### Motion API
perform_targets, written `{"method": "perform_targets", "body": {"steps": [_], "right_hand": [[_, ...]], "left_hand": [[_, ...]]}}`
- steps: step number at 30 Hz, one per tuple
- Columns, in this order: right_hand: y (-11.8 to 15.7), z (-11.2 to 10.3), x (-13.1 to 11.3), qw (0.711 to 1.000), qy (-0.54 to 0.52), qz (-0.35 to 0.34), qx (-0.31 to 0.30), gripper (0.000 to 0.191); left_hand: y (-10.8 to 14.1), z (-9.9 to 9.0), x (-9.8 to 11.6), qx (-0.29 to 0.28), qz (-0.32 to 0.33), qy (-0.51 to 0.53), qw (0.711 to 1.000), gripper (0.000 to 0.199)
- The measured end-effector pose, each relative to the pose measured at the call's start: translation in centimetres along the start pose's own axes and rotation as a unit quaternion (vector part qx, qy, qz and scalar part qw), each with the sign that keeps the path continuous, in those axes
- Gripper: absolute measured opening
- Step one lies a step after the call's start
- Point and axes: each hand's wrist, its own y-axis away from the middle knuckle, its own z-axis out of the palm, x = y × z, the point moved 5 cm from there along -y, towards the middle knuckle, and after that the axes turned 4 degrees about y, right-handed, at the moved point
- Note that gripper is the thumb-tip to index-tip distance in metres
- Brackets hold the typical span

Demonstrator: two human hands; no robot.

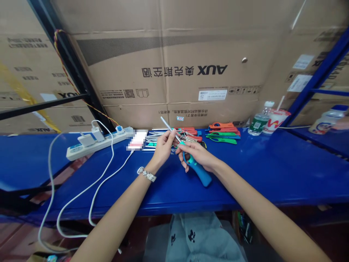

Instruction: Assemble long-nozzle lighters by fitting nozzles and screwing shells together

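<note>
A blue lighter-like tool [201, 174] with a teal trigger and a long metal tube [165, 123] is held over the blue shelf. My left hand [164, 145] pinches the tube, which points up and to the left. My right hand [196, 154] is wrapped round the top of the blue body, near the tube's base. Behind my hands lies a pile of metal tubes and red handles [191, 131]. Orange, red and green handle pieces [223, 133] lie to the right of that pile.
A white power strip [100, 142] with plugs and looping white cables lies at the left, beside a pixelated item [137, 140]. At the right stand a water bottle [257, 122], a drink cup [275, 120] and another bottle [328, 119]. Cardboard [177, 43] forms the back.
</note>
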Motion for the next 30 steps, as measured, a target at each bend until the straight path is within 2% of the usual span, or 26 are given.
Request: {"method": "perform_targets", "body": {"steps": [3,10,16,19,24,27,30], "right_hand": [[0.2,-0.1,0.2,0.998,-0.053,0.027,-0.003,0.031],[0.1,-0.2,0.3,0.997,-0.081,0.010,0.008,0.036],[0.2,0.3,0.2,0.998,-0.049,0.032,0.037,0.039],[0.3,0.3,0.0,0.997,-0.047,0.032,0.050,0.035],[0.3,0.1,0.1,0.993,-0.090,0.044,0.060,0.030],[0.3,0.3,0.3,0.991,-0.113,0.051,0.046,0.032],[0.3,0.5,0.2,0.994,-0.094,0.039,0.036,0.030]], "left_hand": [[-0.1,-0.1,-0.3,0.000,-0.009,0.004,1.000,0.045],[-0.1,0.0,-0.9,-0.014,-0.033,0.008,0.999,0.047],[0.1,0.7,-0.8,-0.046,-0.044,0.008,0.998,0.046],[0.4,1.0,-0.9,-0.049,-0.065,0.033,0.996,0.047],[0.9,1.6,-1.4,-0.088,-0.123,0.078,0.985,0.041],[0.8,1.5,-1.3,-0.070,-0.129,0.100,0.984,0.039],[0.4,1.0,-0.9,-0.020,-0.111,0.125,0.986,0.039]]}}
